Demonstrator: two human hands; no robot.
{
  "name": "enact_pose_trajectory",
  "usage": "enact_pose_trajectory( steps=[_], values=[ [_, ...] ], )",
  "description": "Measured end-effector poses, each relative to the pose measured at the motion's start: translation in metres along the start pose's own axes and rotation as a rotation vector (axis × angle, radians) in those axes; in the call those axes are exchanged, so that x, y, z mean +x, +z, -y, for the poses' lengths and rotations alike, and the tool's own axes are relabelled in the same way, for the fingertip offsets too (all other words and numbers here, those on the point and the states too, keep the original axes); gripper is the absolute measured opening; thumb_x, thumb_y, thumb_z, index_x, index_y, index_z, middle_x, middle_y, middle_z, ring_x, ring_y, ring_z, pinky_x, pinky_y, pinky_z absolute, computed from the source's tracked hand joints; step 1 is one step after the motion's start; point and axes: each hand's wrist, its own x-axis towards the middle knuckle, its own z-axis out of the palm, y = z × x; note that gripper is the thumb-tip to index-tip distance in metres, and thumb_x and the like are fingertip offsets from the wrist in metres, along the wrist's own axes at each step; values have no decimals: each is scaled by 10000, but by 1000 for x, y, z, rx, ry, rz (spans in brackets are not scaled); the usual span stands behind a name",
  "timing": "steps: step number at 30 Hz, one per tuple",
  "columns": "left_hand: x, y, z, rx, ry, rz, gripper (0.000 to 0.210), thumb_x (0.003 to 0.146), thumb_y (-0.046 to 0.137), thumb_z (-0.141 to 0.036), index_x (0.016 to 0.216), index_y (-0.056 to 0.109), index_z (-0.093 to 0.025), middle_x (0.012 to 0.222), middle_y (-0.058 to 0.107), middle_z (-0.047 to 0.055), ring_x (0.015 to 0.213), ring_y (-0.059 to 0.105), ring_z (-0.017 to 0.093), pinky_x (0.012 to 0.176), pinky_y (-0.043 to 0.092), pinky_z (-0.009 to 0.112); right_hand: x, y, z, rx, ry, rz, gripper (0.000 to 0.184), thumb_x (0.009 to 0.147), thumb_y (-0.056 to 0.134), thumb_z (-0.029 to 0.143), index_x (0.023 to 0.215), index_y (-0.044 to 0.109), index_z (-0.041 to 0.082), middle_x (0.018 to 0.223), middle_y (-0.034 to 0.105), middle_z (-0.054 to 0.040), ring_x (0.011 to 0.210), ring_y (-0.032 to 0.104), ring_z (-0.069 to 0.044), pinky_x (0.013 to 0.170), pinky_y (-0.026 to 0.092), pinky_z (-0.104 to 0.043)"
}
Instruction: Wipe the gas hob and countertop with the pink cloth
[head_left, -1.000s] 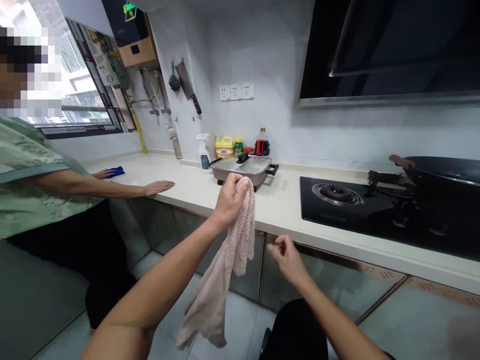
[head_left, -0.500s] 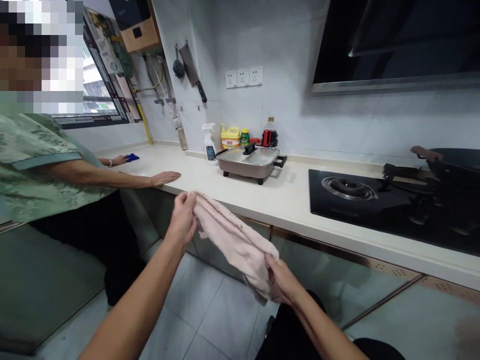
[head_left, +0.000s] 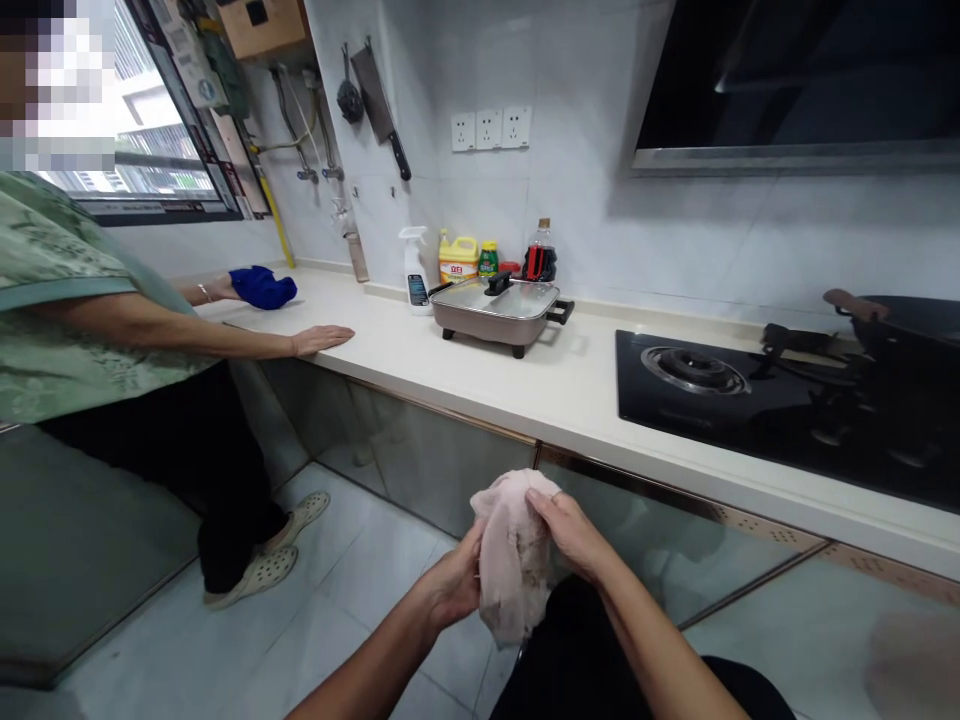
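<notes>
Towel [head_left: 510, 570]: pale pink, soft and napped, bunched into drooping folds; held up in front of the cabinet doors, lower than the tabletop edge. Left hand [head_left: 456, 583]: closed around the towel's side. Right hand [head_left: 568, 528]: thumb pressed to its upper part.
Cabinet doors [head_left: 450, 465]: glossy, grey-green, copper-toned trim. Floor [head_left: 360, 560]: pale tile.
Tabletop [head_left: 487, 378]: long, smooth, off-white. Gas hob [head_left: 675, 410]: flat, black, round burner. Electric skillet [head_left: 487, 326]: rectangular, brownish, short black feet, glass lid on.
Co-worker [head_left: 67, 290], left: green patterned shirt, one palm flat on the tabletop, the other at a crumpled blue cloth [head_left: 262, 288].
Spray bottle [head_left: 416, 280]: white plastic. Wall [head_left: 570, 110]: pale, glossy; cleaver [head_left: 373, 92] hung from a hook.
</notes>
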Motion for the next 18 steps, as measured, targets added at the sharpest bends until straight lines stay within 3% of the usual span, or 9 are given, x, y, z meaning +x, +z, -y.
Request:
enact_pose_trajectory(
  steps=[3, 5, 8, 11, 13, 16, 18],
  values=[
    [-3, -4, -9, -105, 6, 31, 810, 776, 607, -877, 1165, 741, -179, 1169, 744, 133, 1200, 644, 316, 1041, 483, 407, -9, -7, 14, -135, -2, 153, 603, 960, 427, 729, 842, 711, 210, 799, 690, -25, 786, 606, -211, 761, 503, -330],
    [-3, -6, -16, -82, 124, -26, 693, 778, 729, -759, 1135, 758, -166, 1163, 756, 134, 1180, 654, 307, 1043, 475, 396, -13, -13, 21, -296, -5, 149, 640, 975, 368, 737, 699, 618, 216, 694, 604, -10, 686, 530, -181, 691, 457, -317],
    [-4, -8, -28, 68, 332, -233, 540, 716, 874, -578, 1009, 793, -132, 1086, 785, 132, 1092, 678, 295, 1005, 483, 364, -15, -26, 23, -482, -44, 32, 627, 991, 316, 717, 697, 587, 234, 692, 571, -13, 723, 534, -193, 745, 455, -337],
    [-8, -11, -42, 168, 452, -399, 404, 734, 865, -509, 900, 800, -146, 995, 801, 97, 1042, 691, 288, 947, 509, 346, -13, -48, 16, -539, -67, -71, 598, 1007, 285, 671, 925, 699, 246, 772, 632, -32, 848, 600, -234, 861, 480, -378],
    [-13, -12, -52, 122, 550, -484, 277, 740, 865, -403, 852, 793, -161, 1000, 803, 79, 1110, 684, 284, 964, 510, 321, -11, -67, 8, -571, -77, -154, 601, 1006, 277, 645, 1051, 724, 246, 774, 646, -47, 860, 616, -254, 888, 488, -408],
    [-20, -14, -66, -123, 662, -495, 171, 751, 835, -247, 887, 778, -159, 1055, 804, 86, 1170, 686, 268, 1017, 511, 309, -10, -92, -3, -597, -117, -289, 574, 970, 358, 662, 1026, 739, 237, 738, 644, -71, 842, 624, -278, 897, 499, -434],
    [-24, -15, -70, -344, 639, -432, 155, 796, 768, -184, 948, 760, -152, 1043, 808, 91, 1063, 735, 248, 1015, 538, 338, -9, -98, -8, -517, -94, -361, 565, 951, 390, 699, 936, 722, 242, 737, 657, -82, 853, 638, -288, 892, 516, -441]
  ],
)
